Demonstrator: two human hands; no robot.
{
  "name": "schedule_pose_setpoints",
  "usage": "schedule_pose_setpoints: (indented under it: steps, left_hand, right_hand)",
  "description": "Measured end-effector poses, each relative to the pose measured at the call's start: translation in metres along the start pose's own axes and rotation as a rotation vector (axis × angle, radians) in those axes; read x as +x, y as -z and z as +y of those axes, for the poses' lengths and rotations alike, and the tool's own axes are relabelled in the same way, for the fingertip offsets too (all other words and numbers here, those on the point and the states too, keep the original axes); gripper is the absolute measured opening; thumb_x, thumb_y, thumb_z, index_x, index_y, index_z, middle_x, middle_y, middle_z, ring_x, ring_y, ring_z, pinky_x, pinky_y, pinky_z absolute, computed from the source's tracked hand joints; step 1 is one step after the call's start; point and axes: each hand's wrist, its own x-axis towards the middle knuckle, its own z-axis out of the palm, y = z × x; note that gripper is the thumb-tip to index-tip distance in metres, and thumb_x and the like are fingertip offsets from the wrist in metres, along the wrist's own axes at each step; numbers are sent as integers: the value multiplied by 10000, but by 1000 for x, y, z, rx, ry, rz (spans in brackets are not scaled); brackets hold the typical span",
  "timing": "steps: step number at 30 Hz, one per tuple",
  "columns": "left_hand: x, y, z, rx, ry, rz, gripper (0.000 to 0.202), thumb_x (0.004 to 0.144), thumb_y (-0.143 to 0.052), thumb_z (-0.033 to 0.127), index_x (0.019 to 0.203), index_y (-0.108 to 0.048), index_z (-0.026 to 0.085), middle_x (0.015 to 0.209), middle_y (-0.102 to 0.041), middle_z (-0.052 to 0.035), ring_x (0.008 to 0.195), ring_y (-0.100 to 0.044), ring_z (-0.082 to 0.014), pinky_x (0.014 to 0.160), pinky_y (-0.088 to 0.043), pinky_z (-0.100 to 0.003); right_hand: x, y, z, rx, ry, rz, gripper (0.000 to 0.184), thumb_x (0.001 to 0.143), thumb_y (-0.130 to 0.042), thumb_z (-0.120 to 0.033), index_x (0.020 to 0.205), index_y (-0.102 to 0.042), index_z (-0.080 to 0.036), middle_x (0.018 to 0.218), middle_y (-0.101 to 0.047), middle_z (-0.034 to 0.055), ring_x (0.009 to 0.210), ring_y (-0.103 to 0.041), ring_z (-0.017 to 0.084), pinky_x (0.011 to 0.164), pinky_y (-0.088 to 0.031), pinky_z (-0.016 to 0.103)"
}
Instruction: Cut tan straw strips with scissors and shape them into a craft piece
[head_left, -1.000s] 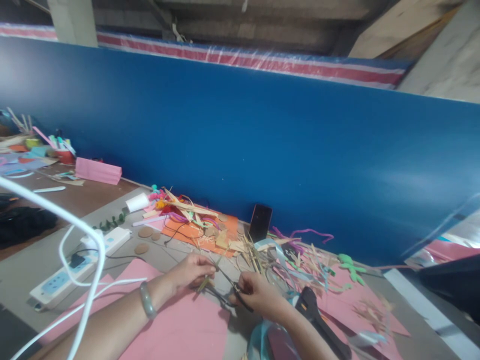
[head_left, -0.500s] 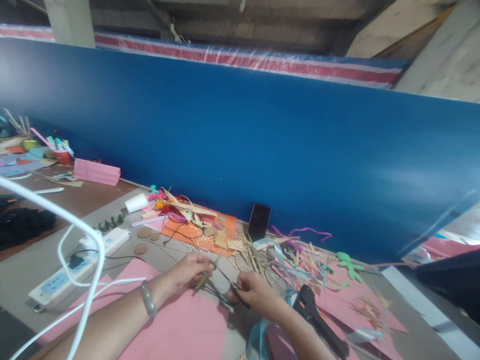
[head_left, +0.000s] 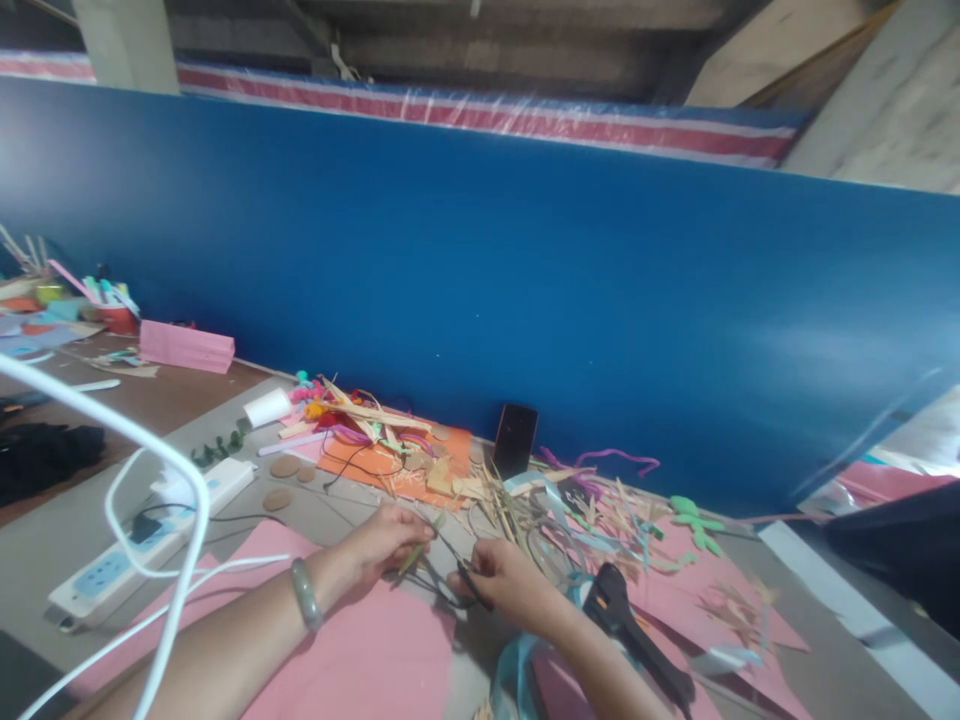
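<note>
My left hand [head_left: 395, 538], below a wrist with a green bangle [head_left: 305, 594], pinches a thin green leaf-like strip [head_left: 409, 562] above the pink paper [head_left: 360, 650]. Close on its right, my right hand [head_left: 496, 578] is wrapped around dark-handled scissors [head_left: 474, 582]. The scissor blades point up and left toward the fingers of my left hand, near the strip. Whether the blades touch the strip is too blurred to tell.
A black glue gun [head_left: 634, 635] lies right of my right forearm. A phone [head_left: 515, 438] leans on the blue partition [head_left: 480, 270]. Dried strips and ribbons [head_left: 592, 520] are heaped behind my hands. At left are a power strip [head_left: 150, 545] and a looping white cable [head_left: 196, 490].
The scissors have turned slightly in my right hand, and their handles look closer together. My left hand keeps the green strip in nearly the same spot. The whole view has shifted slightly.
</note>
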Motion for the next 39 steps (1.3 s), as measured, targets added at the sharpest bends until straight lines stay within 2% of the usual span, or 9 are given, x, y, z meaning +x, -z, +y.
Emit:
schedule_pose_setpoints:
  steps: [4, 11, 19, 23, 27, 29, 32, 36, 39]
  left_hand:
    - [2, -1, 0, -8, 9, 22, 290, 637, -721, 382, 604, -550, 150, 457, -444, 61, 390, -327, -57, 418, -154, -213]
    - [5, 4, -5, -3, -5, -43, 312, 660, -711, 401, 592, -526, 159, 428, -383, 76, 376, -289, -56, 423, -126, -225]
    - [3, 2, 3, -41, 3, -33, 305, 651, -741, 390, 620, -548, 155, 441, -429, 67, 379, -344, -61, 413, -185, -214]
    - [6, 1, -1, -94, -15, -38, 269, 666, -736, 367, 677, -584, 145, 466, -449, 66, 385, -339, -50, 411, -220, -195]
    - [2, -4, -7, -169, -159, -88, 237, 687, -732, 319, 745, -614, 122, 520, -499, 44, 440, -406, -50, 437, -269, -170]
    - [-3, -9, -7, -193, -199, -102, 206, 700, -723, 289, 757, -614, 123, 512, -500, 44, 460, -440, -60, 457, -310, -166]
    - [-9, -15, -5, -228, -163, -97, 205, 691, -724, 284, 776, -616, 132, 511, -531, 34, 439, -466, -76, 437, -336, -173]
    - [-11, -18, -6, -252, -145, -82, 214, 665, -749, 277, 752, -623, 128, 503, -556, 22, 435, -491, -85, 434, -364, -180]
    - [-9, -17, -8, -279, -164, -79, 225, 657, -764, 281, 722, -621, 118, 488, -543, 26, 432, -482, -77, 450, -373, -182]
  right_hand:
    - [-2, 1, -3, -16, -10, 17, 385, 718, -647, -445, 546, -411, -194, 491, -394, -57, 523, -360, 95, 453, -215, 212]
    - [-6, 1, -8, -42, -15, 31, 386, 722, -651, -444, 548, -414, -193, 501, -404, -53, 531, -356, 98, 459, -208, 219]
    - [1, 1, 2, -32, 31, 98, 351, 703, -666, -362, 550, -401, -191, 511, -363, -68, 532, -315, 89, 471, -217, 215]
    - [7, 2, 7, 85, 31, 225, 362, 724, -650, -354, 543, -376, -202, 488, -352, -73, 509, -311, 86, 467, -233, 213]
    - [7, -8, 3, 399, 54, 299, 364, 650, -731, -383, 625, -412, -209, 503, -450, -75, 483, -400, 86, 456, -297, 199]
    - [3, -15, -2, 537, 91, 283, 394, 564, -800, -372, 666, -459, -202, 557, -530, -56, 506, -466, 98, 466, -339, 200]
    - [-3, -26, -14, 655, 120, 262, 419, 516, -836, -342, 702, -490, -196, 615, -605, -27, 526, -515, 112, 469, -368, 204]
    - [-8, -32, -25, 790, 116, 273, 432, 527, -844, -300, 668, -447, -201, 561, -584, -44, 480, -475, 84, 449, -349, 191]
    - [-8, -29, -30, 911, 109, 218, 465, 516, -854, -283, 657, -419, -201, 511, -538, -76, 440, -415, 53, 432, -311, 175]
